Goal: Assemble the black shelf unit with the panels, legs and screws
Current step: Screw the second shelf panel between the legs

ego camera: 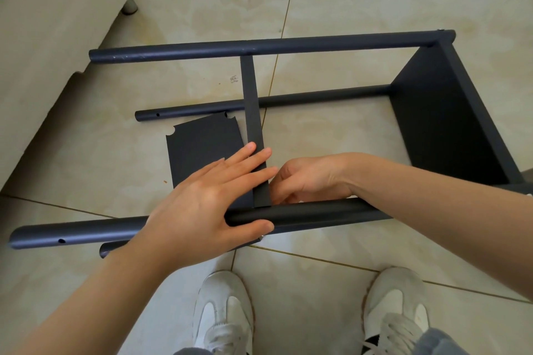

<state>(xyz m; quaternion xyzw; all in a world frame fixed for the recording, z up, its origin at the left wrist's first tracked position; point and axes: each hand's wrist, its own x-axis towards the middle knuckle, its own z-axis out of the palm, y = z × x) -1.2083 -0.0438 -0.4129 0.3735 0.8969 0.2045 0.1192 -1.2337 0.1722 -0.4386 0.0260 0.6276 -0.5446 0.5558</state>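
Left grip [213,196] released, flat across panel [252,112] edge and front leg [317,215]; right grip [308,179] curled against same edge, hold unclear; floor [331,130] showing either side.

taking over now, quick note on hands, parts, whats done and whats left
Left hand: flat fingers press the middle panel, thumb against the near leg.
Right hand: curled at that joint; contents hidden.
Done: end panel sits on the legs.
Left: fix the middle panel, then fit the loose panel lying on the floor.
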